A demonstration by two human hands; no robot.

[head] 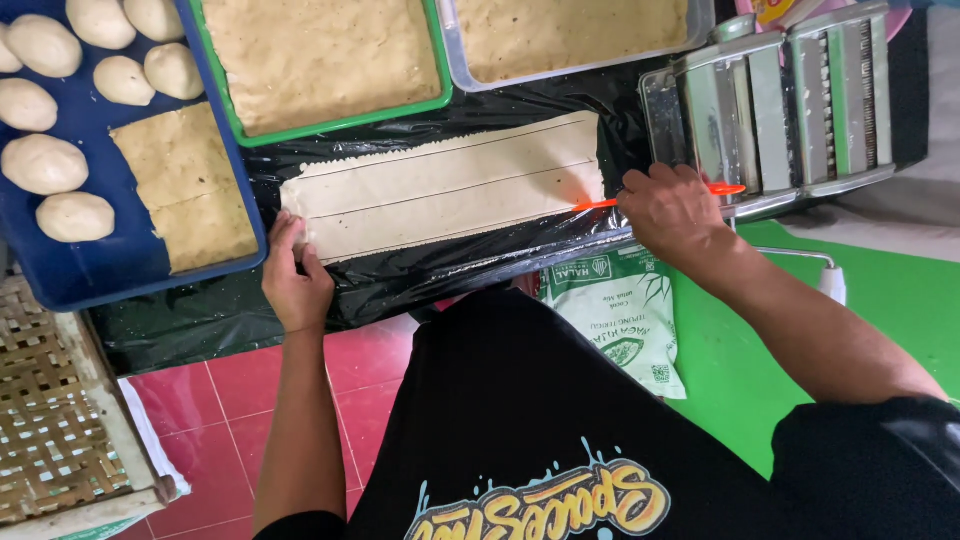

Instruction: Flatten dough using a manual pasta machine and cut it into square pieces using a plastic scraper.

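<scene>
A long flat dough sheet lies on black plastic, scored lengthwise by two thin lines. My left hand presses on the sheet's near left corner, fingers closed on its edge. My right hand grips an orange cutter whose tip touches the sheet's right end near the front edge; the handle sticks out to the right of the hand.
A blue tray at left holds several dough balls and folded dough squares. Behind are a green tray and a metal tray of dough. A metal pasta roller, a flour bag and a woven basket stand around.
</scene>
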